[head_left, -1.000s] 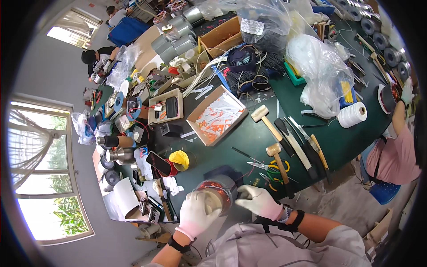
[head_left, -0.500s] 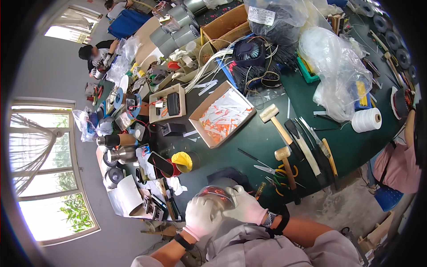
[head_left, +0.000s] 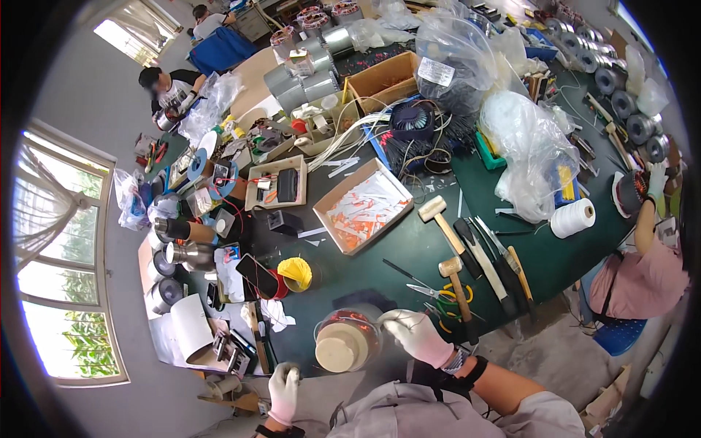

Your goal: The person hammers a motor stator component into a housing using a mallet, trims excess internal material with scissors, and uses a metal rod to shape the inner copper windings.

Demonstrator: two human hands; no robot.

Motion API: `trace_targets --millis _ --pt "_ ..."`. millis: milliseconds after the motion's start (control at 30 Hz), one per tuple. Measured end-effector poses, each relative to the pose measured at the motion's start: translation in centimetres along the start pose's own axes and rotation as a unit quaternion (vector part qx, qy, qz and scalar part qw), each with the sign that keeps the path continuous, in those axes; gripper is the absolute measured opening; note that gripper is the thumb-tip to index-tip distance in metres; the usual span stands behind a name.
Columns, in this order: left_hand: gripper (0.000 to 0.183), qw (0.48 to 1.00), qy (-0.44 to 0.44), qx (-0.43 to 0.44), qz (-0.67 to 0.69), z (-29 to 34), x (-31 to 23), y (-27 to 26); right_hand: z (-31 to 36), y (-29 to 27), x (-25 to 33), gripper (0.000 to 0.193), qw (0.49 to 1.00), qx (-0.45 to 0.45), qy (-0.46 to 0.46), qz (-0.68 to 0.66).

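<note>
A gloved right hand [head_left: 418,337], the nearer, bends its fingers beside a tan-topped round workpiece [head_left: 341,350] at its nine o'clock, near the green table's [head_left: 350,271] edge. The left hand [head_left: 284,392] curls at the piece's eight o'clock; whether either pinches anything cannot be told.

Your bench [head_left: 350,281] has a silvery flask [head_left: 193,255] near its left edge and a curled white sheet [head_left: 191,325] at its near left corner.
</note>
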State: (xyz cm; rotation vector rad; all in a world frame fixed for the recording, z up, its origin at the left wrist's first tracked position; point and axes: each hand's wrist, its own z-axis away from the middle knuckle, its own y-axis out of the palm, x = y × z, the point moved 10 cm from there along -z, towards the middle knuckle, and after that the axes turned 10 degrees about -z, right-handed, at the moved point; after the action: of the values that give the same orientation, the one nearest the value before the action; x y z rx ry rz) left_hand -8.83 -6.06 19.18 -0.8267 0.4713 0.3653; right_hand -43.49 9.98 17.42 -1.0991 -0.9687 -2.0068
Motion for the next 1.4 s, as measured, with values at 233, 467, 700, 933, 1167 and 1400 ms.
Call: trace_targets --millis 233,467,700,933,1167,1400 --pt "0.114 0.88 0.206 0.38 0.194 -6.3 -14.7 8.9 -1.1 5.6 7.4 0.023 0.978 0.0 -0.098 0.187" --pt "0.034 0.815 0.536 0.207 -0.067 0.0 -21.2 9.5 1.5 14.0 8.3 0.028 0.898 0.049 -0.207 0.385" --pt "0.048 0.877 0.341 0.197 0.274 -2.3 -19.7 7.1 6.3 -10.6 2.4 0.062 0.879 -0.263 -0.076 0.391" --pt "0.053 0.818 0.147 0.235 0.504 -2.9 -19.3 6.2 6.5 -28.6 -6.2 0.037 0.687 -0.441 0.078 0.572" --pt "0.044 0.856 0.399 0.109 0.31 2.6 -23.9 -2.5 4.5 -27.0 -5.7 0.034 0.769 -0.341 0.093 0.532" --pt "0.065 0.973 0.218 -0.004 0.074 -10.0 -6.6 -9.1 9.7 -17.6 -4.2 0.043 0.914 -0.288 0.089 0.272"
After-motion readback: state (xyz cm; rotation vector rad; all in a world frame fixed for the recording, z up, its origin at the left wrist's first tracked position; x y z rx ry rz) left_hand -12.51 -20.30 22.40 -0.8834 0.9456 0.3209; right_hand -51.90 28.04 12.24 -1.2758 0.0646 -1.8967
